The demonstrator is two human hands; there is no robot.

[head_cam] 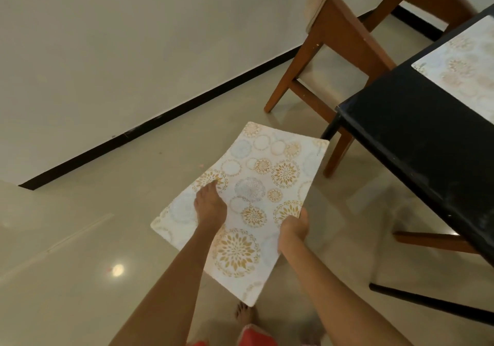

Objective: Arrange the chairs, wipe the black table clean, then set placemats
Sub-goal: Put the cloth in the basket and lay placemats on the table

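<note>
Floral placemat (256, 185) held in air over floor (80, 239), left of black table (417, 137) — left hand (209, 206) flat on top, fingers straight; right hand (292, 229) grips near-right edge. Second placemat (462, 68) lies on table. Wooden chair (342, 38) beyond.
</note>
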